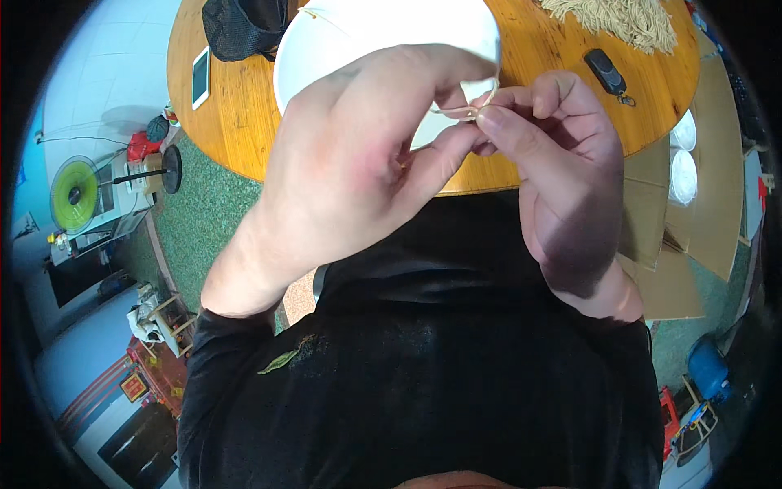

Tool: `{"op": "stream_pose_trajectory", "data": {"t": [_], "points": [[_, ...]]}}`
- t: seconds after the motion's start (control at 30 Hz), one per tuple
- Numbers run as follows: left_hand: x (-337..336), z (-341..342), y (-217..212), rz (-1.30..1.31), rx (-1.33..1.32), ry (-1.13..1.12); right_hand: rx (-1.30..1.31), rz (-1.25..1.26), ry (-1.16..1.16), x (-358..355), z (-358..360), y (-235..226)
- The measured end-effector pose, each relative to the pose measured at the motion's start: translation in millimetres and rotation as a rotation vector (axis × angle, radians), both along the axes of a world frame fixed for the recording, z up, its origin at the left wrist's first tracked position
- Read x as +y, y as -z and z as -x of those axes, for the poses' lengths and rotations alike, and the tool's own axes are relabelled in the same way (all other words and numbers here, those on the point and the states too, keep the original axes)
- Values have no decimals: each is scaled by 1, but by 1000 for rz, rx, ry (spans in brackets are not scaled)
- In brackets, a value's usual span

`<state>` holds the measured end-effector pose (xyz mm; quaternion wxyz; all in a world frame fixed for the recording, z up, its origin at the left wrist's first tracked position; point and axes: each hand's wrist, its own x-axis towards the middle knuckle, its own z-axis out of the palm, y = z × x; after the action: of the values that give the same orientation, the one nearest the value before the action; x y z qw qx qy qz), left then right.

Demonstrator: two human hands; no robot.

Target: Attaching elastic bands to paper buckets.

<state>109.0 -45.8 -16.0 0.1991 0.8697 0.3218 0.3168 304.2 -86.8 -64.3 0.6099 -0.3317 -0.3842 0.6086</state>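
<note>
Over the near side of the round wooden table, my left hand [350, 155] and my right hand [570, 147] meet at the fingertips. Between them is a thin cream cord [494, 88], bent in a loop. The thumb and fingers of my right hand pinch it where its strands cross. My left hand is closed on another part of the cord, its fingers partly hidden behind the back of the hand. Under both hands lies a white round tray or basin [287, 69], with a small yellowish strand [314, 14] near its far left edge.
On the wooden table [232, 122] are a black mesh bag [236, 33], a white phone [200, 77], a black key fob [604, 70] and a heap of cream cords [631, 23]. Cardboard [664, 285] lies to the right; a green fan [75, 194] stands left.
</note>
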Motion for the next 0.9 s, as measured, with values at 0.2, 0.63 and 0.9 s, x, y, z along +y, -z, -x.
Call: {"op": "stream_pose_trajectory", "data": {"t": [0.2,0.63,0.9], "points": [[5,5,10,-324,29,82,96,149,-60,0,-5,2],[1,0,4,-234,68,-23,-155,-207,17,-1,0,19],[-1,1,1,-14,93,-105,-634,-791,246,12,-8,37]]}}
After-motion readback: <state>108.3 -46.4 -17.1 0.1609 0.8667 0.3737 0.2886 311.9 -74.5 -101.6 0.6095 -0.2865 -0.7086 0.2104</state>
